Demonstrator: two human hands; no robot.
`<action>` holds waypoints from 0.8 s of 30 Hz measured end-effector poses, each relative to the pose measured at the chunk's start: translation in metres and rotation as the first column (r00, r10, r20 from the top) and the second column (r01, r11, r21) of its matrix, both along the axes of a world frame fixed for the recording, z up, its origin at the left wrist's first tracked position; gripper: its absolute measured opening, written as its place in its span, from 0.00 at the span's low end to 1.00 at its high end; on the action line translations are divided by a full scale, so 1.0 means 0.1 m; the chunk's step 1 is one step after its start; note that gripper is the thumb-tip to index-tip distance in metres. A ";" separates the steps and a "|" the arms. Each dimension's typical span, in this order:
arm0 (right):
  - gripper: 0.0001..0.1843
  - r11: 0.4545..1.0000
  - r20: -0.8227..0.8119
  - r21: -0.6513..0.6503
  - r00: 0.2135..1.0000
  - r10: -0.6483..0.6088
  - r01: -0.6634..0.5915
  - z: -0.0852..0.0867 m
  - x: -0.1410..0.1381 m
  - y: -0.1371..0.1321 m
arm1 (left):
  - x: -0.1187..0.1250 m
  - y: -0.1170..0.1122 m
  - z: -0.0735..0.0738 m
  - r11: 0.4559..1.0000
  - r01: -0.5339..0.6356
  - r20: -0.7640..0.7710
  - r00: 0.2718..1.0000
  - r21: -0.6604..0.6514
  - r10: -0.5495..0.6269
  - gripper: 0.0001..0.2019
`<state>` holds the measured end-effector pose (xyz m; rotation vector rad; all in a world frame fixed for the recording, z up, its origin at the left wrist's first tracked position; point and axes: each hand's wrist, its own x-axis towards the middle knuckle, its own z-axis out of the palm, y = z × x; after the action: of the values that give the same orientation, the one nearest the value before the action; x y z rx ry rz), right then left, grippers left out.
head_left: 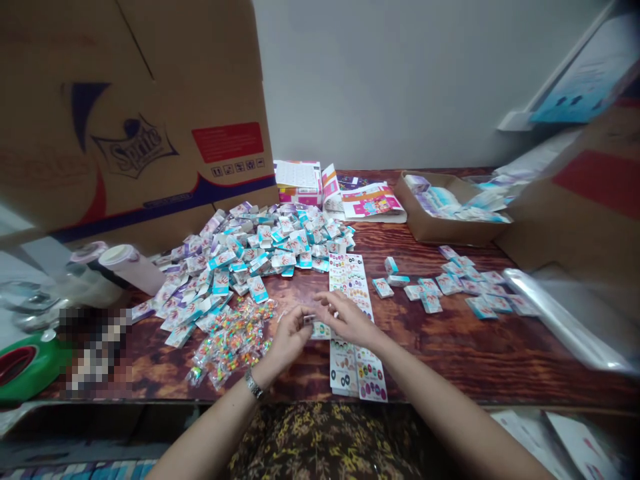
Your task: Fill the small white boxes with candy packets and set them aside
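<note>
My left hand (293,335) and my right hand (353,322) meet over the middle of the table, fingers bent and closed. Between them is a small whitish piece with coloured prints, seemingly a folded sticker sheet (321,331); my fingers partly hide it. Under my right hand and wrist lie long sticker sheets (359,280) with rows of coloured ovals. Left of my left hand is a heap of clear little bags with colourful bits (233,340). Behind it spreads a large pile of small white, blue and purple boxes (265,250).
Loose small boxes (450,283) lie on the right beside a clear plastic roll (565,320). An open carton (450,230) holds more packs. A large cardboard box (150,133) stands back left. At left are a white-lidded bottle (131,267) and a green tape dispenser (43,370).
</note>
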<state>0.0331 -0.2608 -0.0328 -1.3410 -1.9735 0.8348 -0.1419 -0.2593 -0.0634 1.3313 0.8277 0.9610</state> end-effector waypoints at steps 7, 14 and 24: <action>0.18 0.891 -0.327 -0.278 0.908 0.263 -0.359 -0.18 -0.18 0.32 | -0.27 0.20 0.04 0.892 -0.198 -0.258 0.912 0.406 0.320 0.05; 0.08 0.950 0.247 0.292 0.968 0.038 -0.112 -0.41 -0.42 0.51 | -0.62 0.32 -0.09 0.883 -0.427 -0.159 0.874 0.194 0.458 0.11; 0.10 0.547 0.719 0.371 0.605 0.343 -0.751 -0.85 -0.53 0.72 | -0.77 0.30 -0.24 0.871 -0.375 -0.339 0.813 0.318 0.474 0.07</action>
<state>-0.0195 -0.1892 -0.1182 -0.4817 -2.9026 -0.1336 -0.2190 -0.2291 -0.0870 1.6210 1.4187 1.1774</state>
